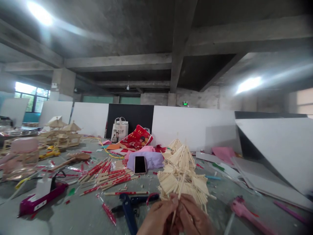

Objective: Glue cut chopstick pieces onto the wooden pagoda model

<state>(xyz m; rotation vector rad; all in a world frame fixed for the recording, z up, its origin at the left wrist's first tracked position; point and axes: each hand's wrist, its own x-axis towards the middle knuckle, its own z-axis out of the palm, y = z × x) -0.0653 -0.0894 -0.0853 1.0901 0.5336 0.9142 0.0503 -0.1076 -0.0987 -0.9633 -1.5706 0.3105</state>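
Observation:
My left hand (158, 217) and my right hand (194, 213) are close together at the bottom middle, their fingertips pinched round a thin pale wooden stick (181, 187). It slants upward, its lower part running down between the fingers. Directly behind my hands stands a tiered pagoda model (182, 158) built of similar sticks, and the held stick overlaps it in view. Whether the two touch, I cannot tell. Left of my hands lies a dark blue tool (128, 209) with a black part. A pink tool (246, 212), seemingly a glue gun, lies to the right.
Chopsticks with red wrappers (110, 178) are strewn on the left. A phone (140, 164) leans on purple cloth (156, 160). A purple power strip (44, 199), a wooden brush (75, 157) and other stick models (65, 132) are farther left. White boards (281, 143) stand at right.

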